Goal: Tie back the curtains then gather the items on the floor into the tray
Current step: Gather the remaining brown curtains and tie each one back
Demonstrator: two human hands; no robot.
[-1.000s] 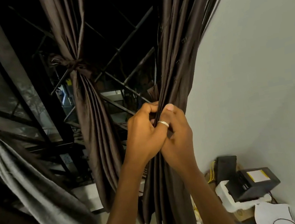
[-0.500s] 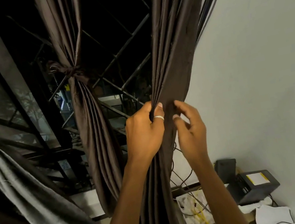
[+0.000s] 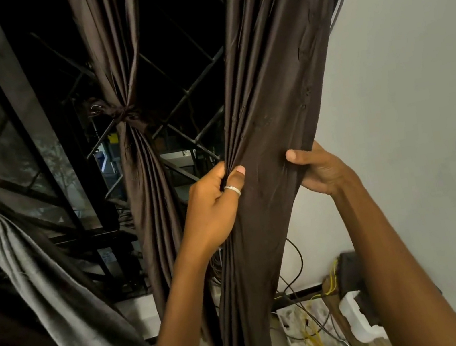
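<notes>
Loose curtain between tied curtain, left, and wall, right; left hand at its left edge, right hand at its right edge; grille behind; cables low by wall.

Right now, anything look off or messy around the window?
Yes: the dark brown pleated curtain nearest the wall hangs untied, gripped by left hand and right hand, unlike the knotted brown curtain and knotted grey curtain. Below, black cables and yellow wires lie tangled.

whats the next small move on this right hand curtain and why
Probably draw the right hand toward the left hand, bunching the untied curtain into one bundle: the hands grip opposite edges with flat fabric between, and no tie is on it yet.
</notes>
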